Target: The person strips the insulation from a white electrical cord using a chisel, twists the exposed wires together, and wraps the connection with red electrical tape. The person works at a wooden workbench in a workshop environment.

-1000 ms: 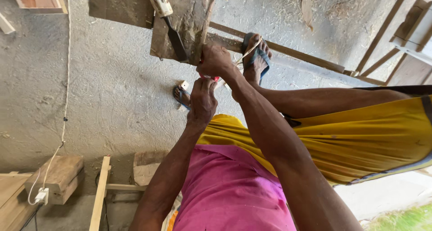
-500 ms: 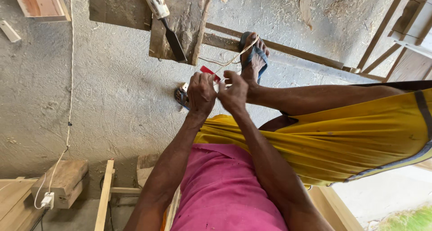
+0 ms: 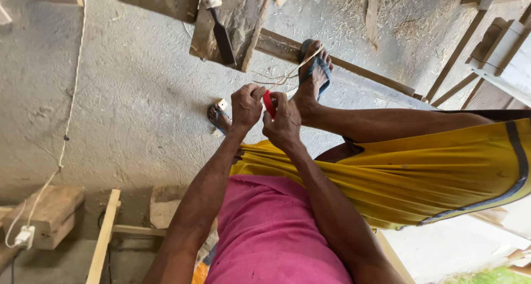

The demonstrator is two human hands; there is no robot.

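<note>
My left hand (image 3: 246, 105) and my right hand (image 3: 284, 122) meet in front of me, both pinching a small red object (image 3: 269, 103) between their fingers. A thin pale string (image 3: 287, 75) runs from near the hands up toward my right foot (image 3: 313, 80), which wears a blue sandal and rests on a long wooden batten (image 3: 354, 68). My other sandalled foot (image 3: 219, 117) stands on the concrete floor just below the left hand. What the red object is exactly I cannot make out.
A rough wooden board (image 3: 232, 24) with a dark-bladed tool (image 3: 220, 29) lying on it sits beyond the hands. Wooden frames (image 3: 492, 57) lean at the right. A wood block (image 3: 51, 213), a white cable (image 3: 66, 134) and a timber strip (image 3: 104, 234) lie at the lower left.
My right hand came down from the raised string near the board to join my left hand. Both hands now close together on the red object.
</note>
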